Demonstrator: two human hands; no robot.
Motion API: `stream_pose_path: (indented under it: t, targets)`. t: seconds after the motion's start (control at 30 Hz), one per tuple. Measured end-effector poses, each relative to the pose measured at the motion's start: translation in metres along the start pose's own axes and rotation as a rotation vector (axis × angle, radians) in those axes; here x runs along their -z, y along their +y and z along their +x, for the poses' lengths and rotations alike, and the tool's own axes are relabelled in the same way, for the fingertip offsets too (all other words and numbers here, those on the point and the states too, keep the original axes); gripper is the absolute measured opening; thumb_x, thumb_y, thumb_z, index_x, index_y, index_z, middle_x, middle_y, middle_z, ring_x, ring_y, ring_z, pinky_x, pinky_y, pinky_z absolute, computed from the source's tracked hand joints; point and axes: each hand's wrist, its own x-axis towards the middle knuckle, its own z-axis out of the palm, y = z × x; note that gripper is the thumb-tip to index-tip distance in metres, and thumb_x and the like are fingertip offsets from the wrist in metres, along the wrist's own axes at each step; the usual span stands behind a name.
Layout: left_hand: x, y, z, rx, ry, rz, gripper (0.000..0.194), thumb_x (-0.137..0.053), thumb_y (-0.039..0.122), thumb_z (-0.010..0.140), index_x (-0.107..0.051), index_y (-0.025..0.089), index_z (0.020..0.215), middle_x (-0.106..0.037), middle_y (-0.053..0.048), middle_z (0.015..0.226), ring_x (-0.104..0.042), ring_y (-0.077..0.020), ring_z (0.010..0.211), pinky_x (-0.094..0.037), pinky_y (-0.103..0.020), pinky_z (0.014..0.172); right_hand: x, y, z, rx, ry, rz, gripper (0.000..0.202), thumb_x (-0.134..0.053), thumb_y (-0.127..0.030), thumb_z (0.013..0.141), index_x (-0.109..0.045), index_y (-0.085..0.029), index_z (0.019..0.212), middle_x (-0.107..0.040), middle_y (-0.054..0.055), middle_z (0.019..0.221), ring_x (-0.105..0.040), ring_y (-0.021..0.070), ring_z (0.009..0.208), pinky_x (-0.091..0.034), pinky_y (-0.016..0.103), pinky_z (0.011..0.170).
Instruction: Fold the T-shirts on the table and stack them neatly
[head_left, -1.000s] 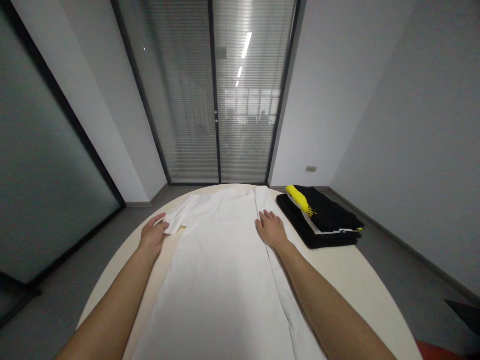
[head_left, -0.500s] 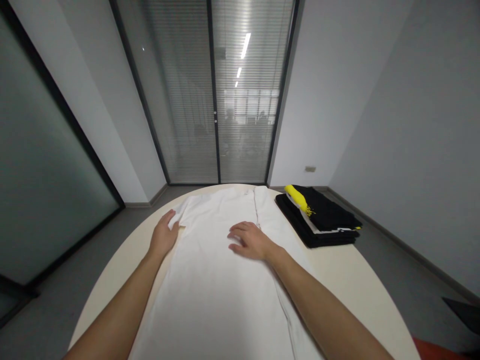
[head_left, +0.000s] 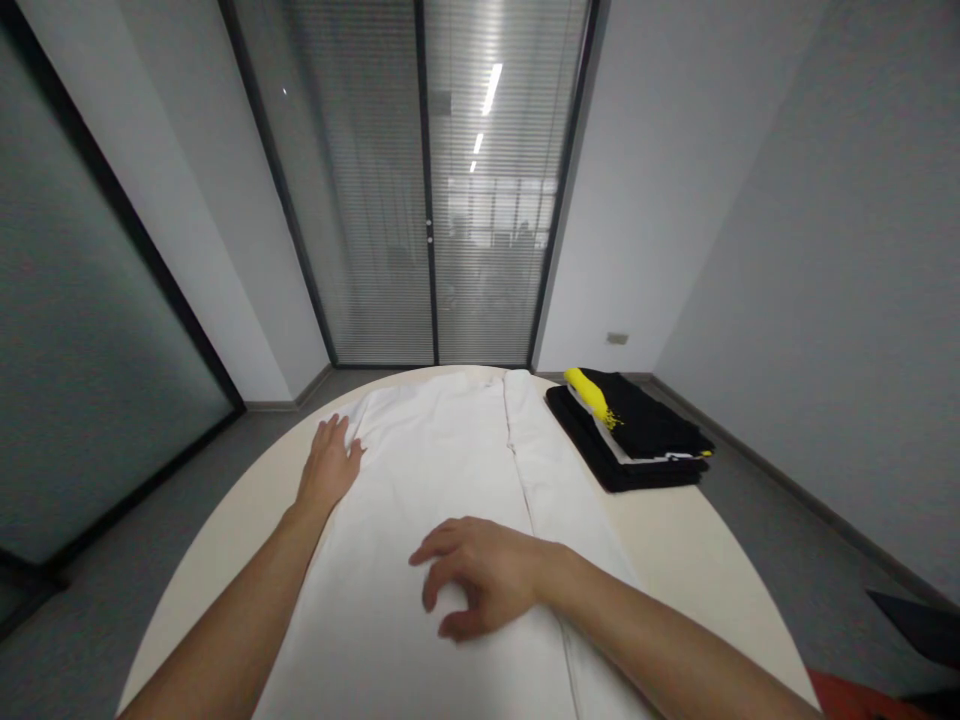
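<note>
A white garment point(head_left: 420, 460), perhaps a shirt, lies spread lengthwise over the table, with a folded edge running down its right side. My left hand point(head_left: 330, 462) rests at its far left edge, fingers spread and pointing away from me. Over the middle of the cloth is my right hand point(head_left: 480, 575), its fingers apart and curved, with nothing between them. Whether its fingertips touch the fabric I cannot tell. The near end of the garment runs out of view at the bottom.
A stack of folded black clothes point(head_left: 637, 430) with a yellow patch on top sits at the table's far right. The round cream table point(head_left: 675, 540) has a curved edge. Beyond stand glass doors with blinds point(head_left: 382, 200). Something red point(head_left: 855, 697) shows at lower right.
My right hand has come back toward me across the cloth, its fingers now more curved. My left hand stays at the left edge, where the cloth now lies flatter.
</note>
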Motion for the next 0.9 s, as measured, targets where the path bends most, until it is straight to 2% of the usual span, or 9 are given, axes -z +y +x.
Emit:
stream_pose_path:
  t: [0.17, 0.3, 0.4, 0.5, 0.6, 0.7, 0.8, 0.9]
  targets:
    - [-0.004, -0.005, 0.002, 0.051, -0.025, -0.031, 0.062, -0.046, 0.032, 0.095, -0.039, 0.005, 0.151, -0.039, -0.02, 0.157, -0.031, -0.0337, 0.149, -0.026, -0.048, 0.124, -0.011, -0.002, -0.008, -0.004, 0.108, 0.091, 0.019, -0.067, -0.039, 0.092, -0.073, -0.021, 0.09, -0.066, 0.008, 0.134, -0.058, 0.021, 0.125, -0.038, 0.037, 0.111]
    - [0.0, -0.006, 0.004, 0.095, -0.02, -0.126, 0.061, -0.048, 0.023, 0.091, -0.041, 0.008, 0.15, -0.049, -0.016, 0.151, -0.043, -0.0268, 0.143, -0.032, -0.039, 0.122, -0.016, -0.005, -0.009, -0.003, 0.12, 0.127, 0.013, -0.067, -0.032, 0.092, -0.069, -0.02, 0.088, -0.066, 0.009, 0.134, -0.058, 0.0207, 0.125, -0.038, 0.037, 0.112]
    - [0.008, -0.003, 0.002, 0.119, 0.005, -0.123, 0.059, -0.048, 0.019, 0.088, -0.047, 0.011, 0.147, -0.052, -0.014, 0.148, -0.049, -0.026, 0.138, -0.036, -0.037, 0.119, -0.018, -0.009, -0.013, 0.012, 0.124, 0.139, 0.012, -0.068, -0.032, 0.091, -0.067, -0.02, 0.089, -0.066, 0.01, 0.134, -0.058, 0.0211, 0.126, -0.038, 0.038, 0.112]
    - [0.017, 0.003, 0.002, 0.252, 0.025, -0.083, 0.05, -0.049, 0.032, 0.093, -0.056, 0.017, 0.14, -0.058, -0.013, 0.142, -0.059, -0.0292, 0.126, -0.047, -0.042, 0.109, -0.021, -0.012, -0.02, 0.035, 0.138, 0.144, 0.013, -0.067, -0.033, 0.092, -0.066, -0.02, 0.089, -0.065, 0.009, 0.134, -0.058, 0.0208, 0.126, -0.038, 0.038, 0.111]
    - [0.024, 0.005, 0.005, 0.351, 0.018, -0.029, 0.051, -0.042, 0.045, 0.098, -0.059, 0.018, 0.137, -0.064, -0.015, 0.135, -0.065, -0.0329, 0.116, -0.052, -0.047, 0.098, -0.023, -0.015, -0.024, 0.048, 0.153, 0.155, 0.013, -0.067, -0.033, 0.092, -0.066, -0.02, 0.09, -0.066, 0.008, 0.133, -0.058, 0.02, 0.126, -0.038, 0.036, 0.111]
    - [0.027, 0.003, 0.014, 0.355, -0.016, 0.042, 0.052, -0.044, 0.045, 0.096, -0.062, 0.016, 0.135, -0.065, -0.019, 0.133, -0.063, -0.0387, 0.118, -0.05, -0.053, 0.097, -0.021, -0.015, -0.021, 0.054, 0.153, 0.164, 0.017, -0.068, -0.037, 0.09, -0.067, -0.021, 0.095, -0.067, 0.009, 0.13, -0.061, 0.02, 0.122, -0.039, 0.036, 0.109]
    - [0.026, 0.004, 0.028, 0.292, -0.051, 0.128, 0.051, -0.05, 0.04, 0.092, -0.064, 0.011, 0.132, -0.061, -0.022, 0.137, -0.056, -0.0437, 0.124, -0.044, -0.06, 0.102, -0.011, -0.008, -0.014, 0.02, 0.151, 0.134, 0.023, -0.067, -0.038, 0.091, -0.068, -0.021, 0.106, -0.069, 0.01, 0.128, -0.063, 0.0199, 0.118, -0.044, 0.034, 0.105]
    - [0.018, 0.015, 0.043, 0.151, -0.114, 0.174, 0.05, -0.049, 0.035, 0.093, -0.061, 0.012, 0.135, -0.057, -0.019, 0.143, -0.054, -0.0402, 0.128, -0.043, -0.055, 0.105, 0.005, 0.012, -0.006, -0.09, 0.154, 0.025, 0.029, -0.06, -0.036, 0.096, -0.068, -0.02, 0.117, -0.067, 0.012, 0.13, -0.062, 0.0216, 0.121, -0.045, 0.036, 0.103]
